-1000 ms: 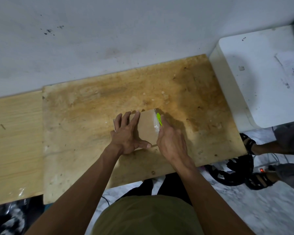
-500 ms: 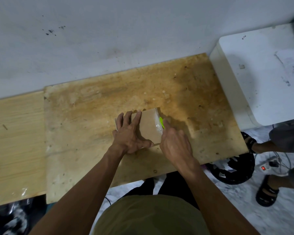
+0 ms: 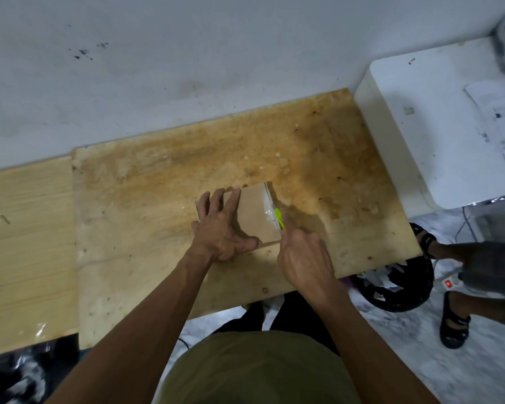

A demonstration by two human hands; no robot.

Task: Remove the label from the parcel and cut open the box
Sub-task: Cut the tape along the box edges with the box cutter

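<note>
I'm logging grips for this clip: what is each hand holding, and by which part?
The right hand grips a green cutter by its handle end, tip at the box's taped right edge. The left hand presses the box's top left side.

A small brown cardboard box (image 3: 252,212) lies flat near the middle of the stained wooden counter (image 3: 158,185), turned slightly askew. Clear glossy tape (image 3: 267,199) runs along its right edge, where a bright green cutter (image 3: 279,218) touches it.
</note>
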